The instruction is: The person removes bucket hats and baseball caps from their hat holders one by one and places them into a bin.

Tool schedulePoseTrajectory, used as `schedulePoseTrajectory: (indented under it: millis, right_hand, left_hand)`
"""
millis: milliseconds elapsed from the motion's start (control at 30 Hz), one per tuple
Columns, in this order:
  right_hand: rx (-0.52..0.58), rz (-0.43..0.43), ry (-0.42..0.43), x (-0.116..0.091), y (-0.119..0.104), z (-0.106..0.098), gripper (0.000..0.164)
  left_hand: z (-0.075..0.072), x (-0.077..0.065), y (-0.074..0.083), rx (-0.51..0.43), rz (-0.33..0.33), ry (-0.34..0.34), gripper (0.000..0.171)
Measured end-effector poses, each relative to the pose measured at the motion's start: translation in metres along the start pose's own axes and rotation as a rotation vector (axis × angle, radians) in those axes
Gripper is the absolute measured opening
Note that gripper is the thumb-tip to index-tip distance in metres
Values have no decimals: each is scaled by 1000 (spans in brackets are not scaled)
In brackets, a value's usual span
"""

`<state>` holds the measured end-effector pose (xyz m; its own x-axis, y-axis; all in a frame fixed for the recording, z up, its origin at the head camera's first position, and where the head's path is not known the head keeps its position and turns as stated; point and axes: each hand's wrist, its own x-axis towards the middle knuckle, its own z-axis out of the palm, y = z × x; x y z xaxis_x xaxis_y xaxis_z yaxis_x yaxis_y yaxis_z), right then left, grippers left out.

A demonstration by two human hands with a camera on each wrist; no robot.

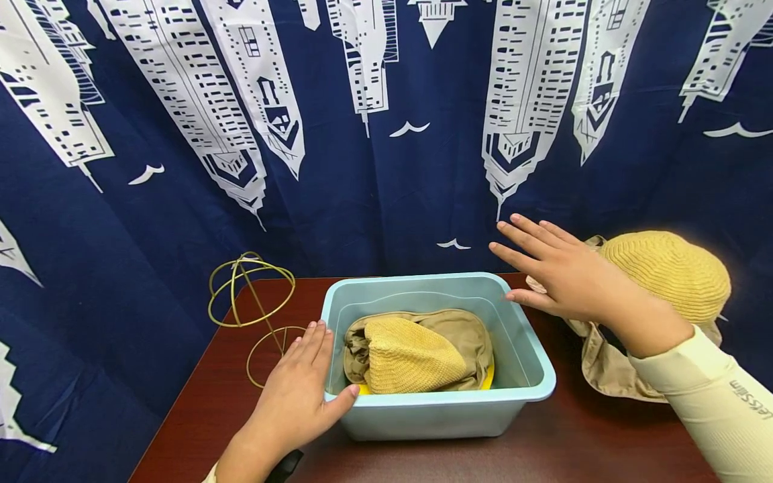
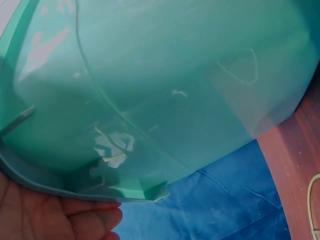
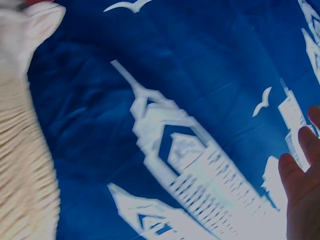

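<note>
Standing on the dark red table (image 1: 193, 416), in the head view, the pale blue bin (image 1: 429, 417) lies between the two hands, with its long axis going from left to right. Inside it are a yellow hat (image 1: 413, 359) and a tan hat (image 1: 468, 332), the yellow one lying over the tan one. The left hand (image 1: 296, 386) is the nearer one: its straight fingers rest along the left rim, and its thumb is at the near left corner. The right hand (image 1: 568, 278) is raised by the far right corner, flat, with fingers spread, and it holds nothing; whether its thumb touches the rim, I cannot tell. More to the right, just beside this wrist, are other hats (image 1: 670, 275), and a wire stand (image 1: 262, 308) is left of the bin. In the left wrist view, the bin wall fills most of the picture and the left fingers lie against the rim. In the right wrist view, the right fingers are extended in front of the blue cloth (image 3: 85, 125), with no thing in them.
</note>
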<state>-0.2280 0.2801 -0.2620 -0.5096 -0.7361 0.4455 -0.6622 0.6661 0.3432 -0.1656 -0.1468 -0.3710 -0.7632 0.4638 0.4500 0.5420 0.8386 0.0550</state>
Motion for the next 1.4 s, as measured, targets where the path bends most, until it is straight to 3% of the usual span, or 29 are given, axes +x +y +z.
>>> schedulePoseTrajectory:
  millis: [367, 667, 900, 1133, 1400]
  right_hand:
    - [1, 102, 5, -55, 36, -3, 70]
    - [-63, 226, -78, -91, 69, -18, 69]
    - [-45, 303, -81, -117, 91, -13, 66]
    - [-32, 385, -118, -131, 104, -3, 70]
    - [10, 435, -163, -131, 110, 3, 74]
  left_hand:
    - [1, 1, -3, -11, 16, 10, 83]
    - [0, 0, -2, -16, 4, -18, 82]
    - [0, 1, -1, -19, 8, -12, 82]
    - [0, 2, -1, -13, 5, -19, 85]
    - [0, 1, -1, -19, 2, -18, 84]
